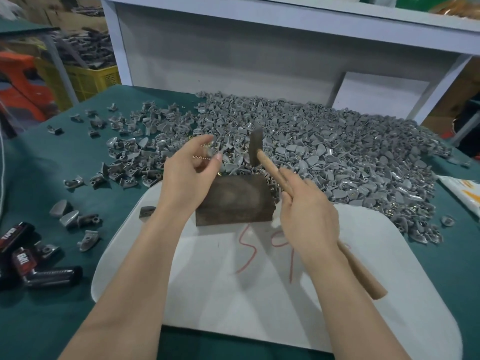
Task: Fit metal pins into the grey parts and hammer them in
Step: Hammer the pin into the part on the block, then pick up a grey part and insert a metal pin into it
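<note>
**Landmark:** wooden block (233, 201), dark, with a worn hollow on top, seated on white board (259, 281).

**Left hand** (189, 170): in the air above the block's far left corner. Thumb and fingertips pinched on one small grey part (217, 152). Too blurred to tell whether a pin sits in it. Brass-coloured pin (201, 157) glinting at the fingers, just beyond the block.

**Right hand** (309, 214): above the block's right end. Wrapped round the wooden handle of the hammer (255, 148), index finger laid straight along the shaft. Hammer head in the air over the block's far edge, touching nothing.

**Heap of grey parts** (337, 157): banked behind and to the right of the block, reaching its far side.

**Loose grey parts** (124, 162): scattered left of the block on green mat (39, 178).

**Black containers** (31, 261): well left of the block, on the near side.

**Handling, as judged:**
- Grey parts: small, light and rigid, smooth and curved on one face, so likely to skate or rock under a blow. Best taken by the edges and set hole side up in the block's hollow.
- Pins: thin, light, easily dropped or bent. Best pinched low on the shank, with fingertips clear before any strike.
- Hammer: small-headed. Short taps probably enough.
</note>
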Tool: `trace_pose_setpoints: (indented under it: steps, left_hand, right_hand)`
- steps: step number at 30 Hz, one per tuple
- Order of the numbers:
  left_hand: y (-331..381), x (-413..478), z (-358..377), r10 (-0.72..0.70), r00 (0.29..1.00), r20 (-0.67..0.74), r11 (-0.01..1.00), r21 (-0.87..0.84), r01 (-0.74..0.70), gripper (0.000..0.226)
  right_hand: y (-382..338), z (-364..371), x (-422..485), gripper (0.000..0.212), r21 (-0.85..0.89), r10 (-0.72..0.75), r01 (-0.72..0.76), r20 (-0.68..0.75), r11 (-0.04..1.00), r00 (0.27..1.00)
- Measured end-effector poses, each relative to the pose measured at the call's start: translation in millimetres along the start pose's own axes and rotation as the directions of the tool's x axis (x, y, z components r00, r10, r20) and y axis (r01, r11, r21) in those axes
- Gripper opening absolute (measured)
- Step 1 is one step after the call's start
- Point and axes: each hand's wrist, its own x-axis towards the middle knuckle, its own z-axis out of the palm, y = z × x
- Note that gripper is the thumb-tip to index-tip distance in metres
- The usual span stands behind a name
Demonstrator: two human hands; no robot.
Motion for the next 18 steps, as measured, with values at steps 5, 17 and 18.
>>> trace_pose_setpoints:
  steps: [5, 17, 18]
  left_hand:
    - [6, -1, 3, -0.02, 0.999, 0.027, 0.995, -0.097, 0.023, 0.012]
    - [11, -6, 5, 0.155, 0.983, 0.104, 0.987, -0.064, -0.149, 0.064]
    - [10, -4, 2, 0.118, 0.992, 0.044, 0.989, -0.092, -0.113, 0.062]
  right_hand:
    - [4, 6, 1, 0.058, -0.138, 0.057, -0.03, 0.194, 0.99, 0.979]
    - [-62, 4, 62, 0.022, 0.632, 0.018, 0.031, -0.071, 0.774, 0.997]
    - [-55, 4, 75, 0.023, 0.635, 0.12, -0.007, -0.135, 0.772, 0.983]
